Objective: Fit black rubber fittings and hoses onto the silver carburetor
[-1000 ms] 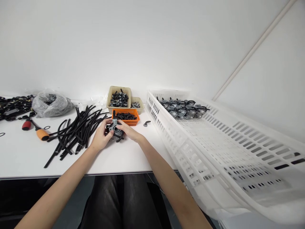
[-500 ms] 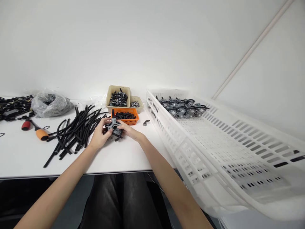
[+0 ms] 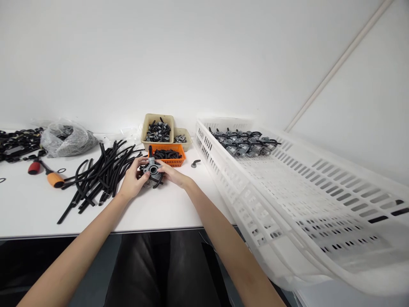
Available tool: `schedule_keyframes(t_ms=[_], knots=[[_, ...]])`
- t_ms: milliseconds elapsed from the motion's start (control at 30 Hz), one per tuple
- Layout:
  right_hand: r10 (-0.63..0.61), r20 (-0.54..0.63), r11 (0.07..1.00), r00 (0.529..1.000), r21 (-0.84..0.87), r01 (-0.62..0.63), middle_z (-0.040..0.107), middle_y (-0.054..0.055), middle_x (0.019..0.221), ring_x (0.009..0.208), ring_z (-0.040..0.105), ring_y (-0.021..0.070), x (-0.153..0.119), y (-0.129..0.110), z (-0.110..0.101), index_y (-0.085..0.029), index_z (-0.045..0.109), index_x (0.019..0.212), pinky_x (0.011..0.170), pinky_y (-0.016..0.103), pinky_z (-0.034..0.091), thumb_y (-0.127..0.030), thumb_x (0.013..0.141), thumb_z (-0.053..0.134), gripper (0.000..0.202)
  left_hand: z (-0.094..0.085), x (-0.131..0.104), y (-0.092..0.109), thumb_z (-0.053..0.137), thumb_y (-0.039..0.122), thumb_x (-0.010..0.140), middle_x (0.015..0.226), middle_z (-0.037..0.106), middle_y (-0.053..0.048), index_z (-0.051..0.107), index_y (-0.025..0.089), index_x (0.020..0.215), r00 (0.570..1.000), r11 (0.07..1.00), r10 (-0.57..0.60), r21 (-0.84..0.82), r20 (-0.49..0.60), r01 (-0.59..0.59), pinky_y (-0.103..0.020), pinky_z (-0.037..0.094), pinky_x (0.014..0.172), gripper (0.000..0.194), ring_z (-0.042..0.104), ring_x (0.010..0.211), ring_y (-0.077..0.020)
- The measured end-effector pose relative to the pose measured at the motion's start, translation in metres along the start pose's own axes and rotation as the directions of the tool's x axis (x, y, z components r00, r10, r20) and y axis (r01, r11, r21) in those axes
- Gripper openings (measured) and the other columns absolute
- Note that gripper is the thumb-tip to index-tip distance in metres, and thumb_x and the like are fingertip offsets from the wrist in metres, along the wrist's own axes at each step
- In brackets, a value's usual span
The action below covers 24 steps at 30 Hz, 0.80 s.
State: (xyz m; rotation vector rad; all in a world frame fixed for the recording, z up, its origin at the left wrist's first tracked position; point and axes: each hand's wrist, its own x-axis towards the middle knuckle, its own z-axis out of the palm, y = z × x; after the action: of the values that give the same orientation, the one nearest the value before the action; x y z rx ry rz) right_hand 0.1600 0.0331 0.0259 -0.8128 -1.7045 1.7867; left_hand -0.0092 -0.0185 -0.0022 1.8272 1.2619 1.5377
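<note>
Head view. Both hands meet over the white tabletop point(image 3: 166, 209), just in front of the person. The left hand point(image 3: 132, 181) cups a small grey metal valve body with a round bore and a short black hose looped off it point(image 3: 152, 171); fingers wrap its left side from below. The right hand point(image 3: 172, 175) closes on the same part from the right, thumb and forefinger pinching near the bore. Held between two hands like this, the bore faces up toward the person, presumably for seating or checking the hose.

Left of the left hand: a loose heap of black rubber hose lengths point(image 3: 102, 170), within easy reach. Farther left, a screwdriver with orange and red handle ends point(image 3: 47, 175) and a clear plastic bag of dark parts point(image 3: 67, 140).

Just beyond the hands: an orange mesh basket of black rings point(image 3: 168, 155), and behind it a beige tray of grey-black fittings point(image 3: 158, 130).

Right of the right hand: a large white slotted plastic crate point(image 3: 287, 192), tilted toward the person; a cluster of similar grey assemblies point(image 3: 244, 143) lies at its far end.
</note>
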Motion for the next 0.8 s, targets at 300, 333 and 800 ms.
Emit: schedule_keyframes(t_ms=[300,333,800], knots=[[-0.002,-0.062,0.996,0.998,-0.087,-0.003,0.062,0.004,0.107,0.094,0.056,0.0188,0.004,0.003,-0.002,-0.024,0.044,0.137,0.095,0.037,0.043,-0.024,0.079,0.054,0.059,0.0,0.0,-0.001,0.056,0.04,0.08,0.114,0.062,-0.014,0.049,0.018,0.119,1.0,1.0,-0.024,-0.005,-0.005,0.024,-0.032,0.053,0.067,0.046,0.058,0.112,-0.0287],[0.004,-0.06,0.997,0.998,-0.076,-0.009,0.063,0.004,0.106,0.093,0.056,0.0187,0.004,0.003,-0.002,-0.024,0.044,0.138,0.093,0.037,0.044,-0.024,0.079,0.053,0.059,0.0,0.0,-0.001,0.056,0.04,0.08,0.114,0.062,-0.014,0.049,0.017,0.119,1.0,1.0,-0.024,-0.002,-0.006,0.024,-0.032,0.053,0.067,0.046,0.058,0.112,-0.0288],[-0.022,-0.043,0.999,0.999,-0.027,0.021,0.064,0.002,0.101,0.092,0.058,0.0178,0.012,0.011,-0.005,-0.025,0.047,0.135,0.092,0.036,0.046,-0.022,0.079,0.052,0.056,0.0,0.001,-0.002,0.056,0.039,0.081,0.114,0.062,-0.013,0.049,0.019,0.119,1.0,1.0,0.003,0.008,-0.007,-0.003,-0.032,0.053,0.067,0.044,0.058,0.112,-0.0282]])
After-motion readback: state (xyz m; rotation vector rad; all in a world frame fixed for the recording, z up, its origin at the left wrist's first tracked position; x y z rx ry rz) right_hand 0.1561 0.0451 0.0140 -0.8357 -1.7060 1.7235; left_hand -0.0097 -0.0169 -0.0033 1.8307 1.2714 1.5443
